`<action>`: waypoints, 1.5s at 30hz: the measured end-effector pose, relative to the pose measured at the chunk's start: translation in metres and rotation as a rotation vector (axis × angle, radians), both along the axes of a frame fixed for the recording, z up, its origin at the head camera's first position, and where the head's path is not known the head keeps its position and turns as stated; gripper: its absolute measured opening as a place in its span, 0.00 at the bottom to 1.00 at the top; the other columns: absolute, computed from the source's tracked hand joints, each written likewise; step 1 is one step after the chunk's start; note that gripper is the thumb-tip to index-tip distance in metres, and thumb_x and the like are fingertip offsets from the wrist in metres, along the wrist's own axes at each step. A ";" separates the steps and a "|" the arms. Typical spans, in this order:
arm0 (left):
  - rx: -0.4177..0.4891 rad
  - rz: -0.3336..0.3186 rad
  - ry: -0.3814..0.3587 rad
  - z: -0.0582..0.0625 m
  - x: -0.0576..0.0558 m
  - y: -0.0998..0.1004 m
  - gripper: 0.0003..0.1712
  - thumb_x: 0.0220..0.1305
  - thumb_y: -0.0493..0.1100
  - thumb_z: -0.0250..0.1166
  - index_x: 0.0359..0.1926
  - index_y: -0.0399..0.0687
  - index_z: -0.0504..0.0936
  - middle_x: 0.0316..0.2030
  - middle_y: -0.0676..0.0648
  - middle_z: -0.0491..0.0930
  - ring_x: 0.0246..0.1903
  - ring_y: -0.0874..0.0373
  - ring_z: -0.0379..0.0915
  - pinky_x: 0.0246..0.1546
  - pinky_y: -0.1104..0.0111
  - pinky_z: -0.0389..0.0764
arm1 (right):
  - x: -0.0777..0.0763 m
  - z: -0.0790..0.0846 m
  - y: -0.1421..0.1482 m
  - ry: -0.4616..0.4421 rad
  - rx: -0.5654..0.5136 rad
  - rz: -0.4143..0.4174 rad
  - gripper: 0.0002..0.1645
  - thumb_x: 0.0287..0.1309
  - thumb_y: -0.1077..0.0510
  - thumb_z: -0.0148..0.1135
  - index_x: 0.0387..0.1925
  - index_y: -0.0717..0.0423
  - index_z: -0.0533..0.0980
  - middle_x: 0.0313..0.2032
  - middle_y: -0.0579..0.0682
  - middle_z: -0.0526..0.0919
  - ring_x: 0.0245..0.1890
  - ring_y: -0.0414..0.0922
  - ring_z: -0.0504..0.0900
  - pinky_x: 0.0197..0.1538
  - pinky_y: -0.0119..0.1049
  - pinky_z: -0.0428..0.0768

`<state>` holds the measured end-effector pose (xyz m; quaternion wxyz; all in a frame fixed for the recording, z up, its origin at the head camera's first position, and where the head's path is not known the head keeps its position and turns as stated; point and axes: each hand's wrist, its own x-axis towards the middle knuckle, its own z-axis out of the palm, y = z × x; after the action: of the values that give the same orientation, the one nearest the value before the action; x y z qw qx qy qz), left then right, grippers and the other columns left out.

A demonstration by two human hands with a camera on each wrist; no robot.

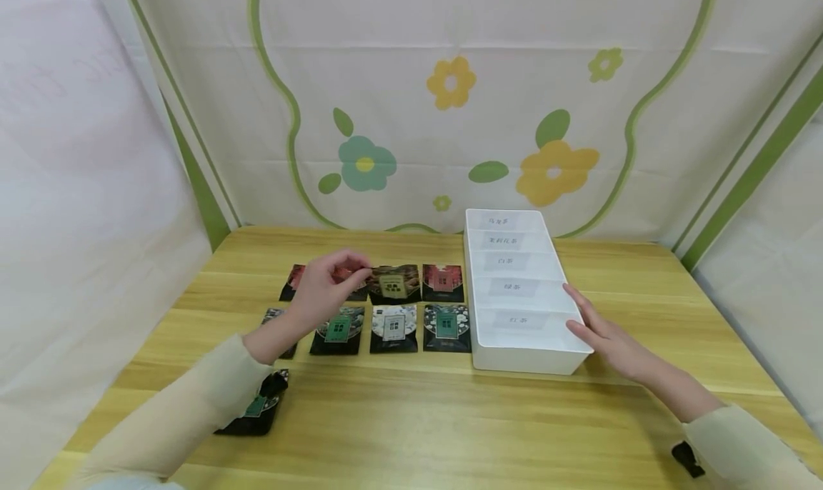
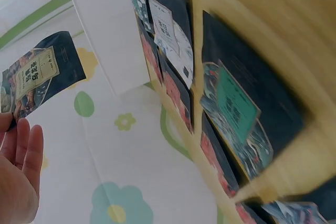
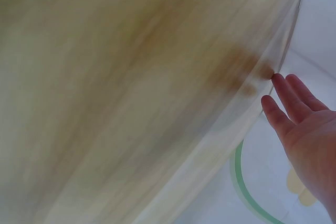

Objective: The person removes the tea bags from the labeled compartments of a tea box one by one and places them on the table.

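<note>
My left hand (image 1: 321, 286) pinches a dark tea packet (image 1: 395, 284) with an olive-gold label by its left edge. In the left wrist view that packet (image 2: 44, 74) hangs raised from the tabletop. On the right, a long white box (image 1: 527, 360) stands with several labelled compartments. Straight fingers of my right hand (image 1: 607, 336) touch the box's right side near its front corner. Next to the box lie a red-label packet (image 1: 444, 283) and a teal-label packet (image 1: 446, 328). A white-label packet (image 1: 394, 329) and a green-label packet (image 1: 337, 333) continue the front row.
More packets lie partly hidden behind the left arm, including a red one (image 1: 293, 278). Another dark packet (image 1: 257, 415) sits beside the left forearm. A floral cloth (image 1: 398, 83) rises behind the wooden table (image 1: 411, 418). Something small and black (image 1: 688, 459) shows at the right sleeve.
</note>
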<state>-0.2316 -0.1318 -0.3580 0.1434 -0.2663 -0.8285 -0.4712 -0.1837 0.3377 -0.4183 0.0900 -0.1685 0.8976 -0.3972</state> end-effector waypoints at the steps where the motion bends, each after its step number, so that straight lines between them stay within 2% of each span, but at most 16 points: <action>1: -0.017 0.008 0.006 0.000 0.002 -0.004 0.04 0.65 0.37 0.65 0.40 0.49 0.83 0.30 0.54 0.82 0.23 0.55 0.74 0.20 0.68 0.72 | 0.000 0.000 0.000 0.001 -0.002 0.001 0.39 0.76 0.50 0.41 0.77 0.35 0.33 0.74 0.64 0.36 0.67 0.74 0.47 0.59 0.72 0.52; 4: -0.073 0.006 0.017 -0.001 0.008 -0.015 0.05 0.65 0.36 0.66 0.41 0.49 0.84 0.31 0.54 0.83 0.22 0.54 0.74 0.18 0.69 0.70 | 0.000 0.000 0.001 0.010 0.002 0.000 0.39 0.76 0.50 0.41 0.77 0.35 0.33 0.74 0.64 0.36 0.66 0.75 0.48 0.59 0.72 0.53; 7: -0.119 -0.016 0.007 -0.004 0.014 -0.027 0.07 0.64 0.35 0.66 0.42 0.49 0.85 0.35 0.53 0.84 0.23 0.56 0.75 0.19 0.69 0.73 | 0.000 -0.001 0.001 0.013 0.005 0.000 0.39 0.76 0.50 0.41 0.77 0.36 0.33 0.74 0.64 0.36 0.66 0.74 0.48 0.59 0.72 0.53; 10: -0.143 -0.044 -0.005 -0.006 0.020 -0.038 0.10 0.63 0.34 0.67 0.44 0.49 0.85 0.39 0.52 0.84 0.25 0.60 0.76 0.22 0.69 0.77 | 0.000 -0.001 0.001 0.017 0.011 -0.002 0.39 0.76 0.50 0.41 0.77 0.36 0.33 0.74 0.64 0.37 0.66 0.74 0.50 0.59 0.72 0.53; 16: -0.166 -0.113 -0.027 -0.006 0.031 -0.057 0.12 0.62 0.30 0.65 0.45 0.46 0.84 0.39 0.50 0.83 0.33 0.62 0.81 0.30 0.69 0.82 | 0.000 0.000 0.000 0.015 0.014 -0.004 0.39 0.76 0.50 0.41 0.77 0.37 0.33 0.74 0.64 0.37 0.66 0.74 0.49 0.59 0.72 0.53; 24: -0.212 -0.178 -0.005 -0.010 0.036 -0.076 0.14 0.59 0.27 0.66 0.44 0.45 0.84 0.35 0.50 0.84 0.31 0.61 0.80 0.23 0.70 0.80 | -0.001 0.000 0.000 0.011 0.020 -0.010 0.39 0.76 0.49 0.41 0.77 0.37 0.33 0.74 0.64 0.37 0.67 0.73 0.49 0.60 0.71 0.53; 33: -0.299 -0.216 -0.086 -0.015 0.040 -0.086 0.13 0.60 0.31 0.67 0.45 0.48 0.84 0.33 0.56 0.83 0.28 0.58 0.80 0.22 0.69 0.78 | -0.001 0.000 0.000 0.005 0.004 -0.004 0.39 0.77 0.49 0.40 0.77 0.36 0.33 0.74 0.63 0.35 0.67 0.75 0.47 0.59 0.73 0.52; 37: -0.315 -0.260 -0.166 -0.021 0.040 -0.089 0.12 0.61 0.32 0.67 0.45 0.47 0.84 0.33 0.56 0.83 0.27 0.57 0.80 0.22 0.68 0.79 | 0.001 0.001 0.000 0.011 0.004 0.000 0.39 0.76 0.50 0.41 0.77 0.37 0.33 0.74 0.63 0.36 0.66 0.74 0.48 0.58 0.73 0.53; 41: -0.360 -0.275 -0.255 -0.025 0.041 -0.092 0.10 0.64 0.36 0.66 0.46 0.47 0.84 0.32 0.57 0.83 0.29 0.60 0.79 0.25 0.66 0.80 | 0.001 0.003 0.000 0.014 0.001 0.005 0.39 0.76 0.51 0.41 0.77 0.38 0.34 0.74 0.64 0.37 0.66 0.75 0.48 0.58 0.72 0.54; 45: -0.405 -0.276 -0.286 -0.030 0.043 -0.094 0.10 0.63 0.35 0.66 0.45 0.47 0.84 0.31 0.58 0.82 0.31 0.65 0.79 0.28 0.66 0.80 | 0.000 0.001 0.000 0.013 0.002 0.005 0.39 0.76 0.51 0.41 0.77 0.38 0.34 0.74 0.63 0.37 0.66 0.74 0.48 0.59 0.72 0.53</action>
<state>-0.1887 -0.2262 -0.3878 -0.0964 -0.3307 -0.8735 -0.3441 -0.1836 0.3380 -0.4169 0.0854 -0.1735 0.8981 -0.3950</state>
